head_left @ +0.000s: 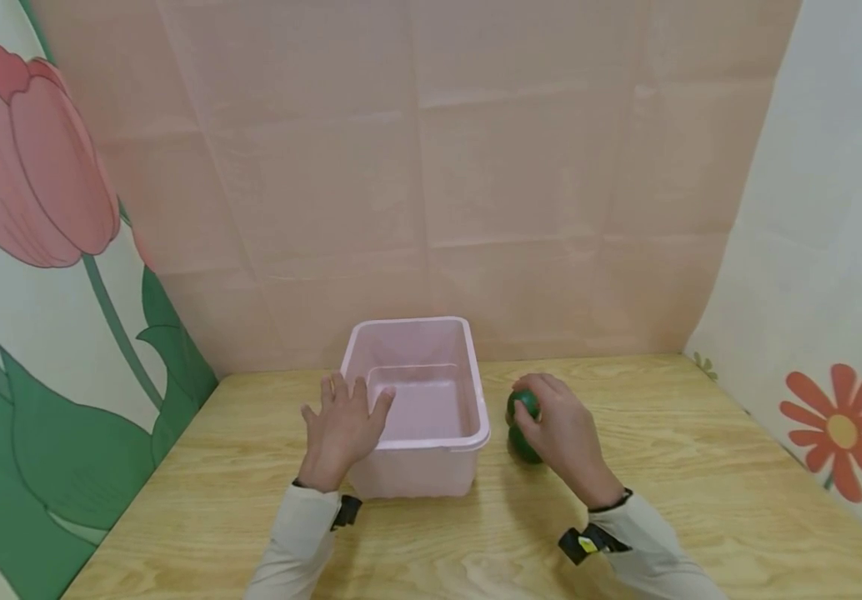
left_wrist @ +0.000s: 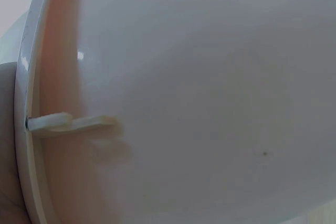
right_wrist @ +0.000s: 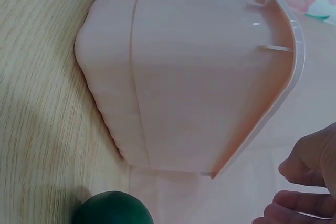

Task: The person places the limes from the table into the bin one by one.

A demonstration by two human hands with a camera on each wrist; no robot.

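Observation:
A pale pink plastic bin [head_left: 419, 475] stands on the table. My left hand [head_left: 343, 425] lies over its near left rim, fingers spread and straight. In the left wrist view the bin's outer wall [left_wrist: 199, 98] fills most of the picture, with part of the hand [left_wrist: 8, 150] at the left edge. Right of the bin, my right hand [head_left: 562, 425] curls its thumb and fingers round a dark green, smooth, round object [head_left: 523, 404]. A second green rounded shape [head_left: 525, 446] shows directly below; I cannot tell whether both are one piece.
The wooden table [head_left: 671, 508] runs back to a creased pinkish backdrop [head_left: 431, 183]. A tulip-printed panel [head_left: 33, 167] stands at the left, and a panel with a red-orange flower [head_left: 844, 429] at the right. Each wrist wears a black strap, and both sleeves are light.

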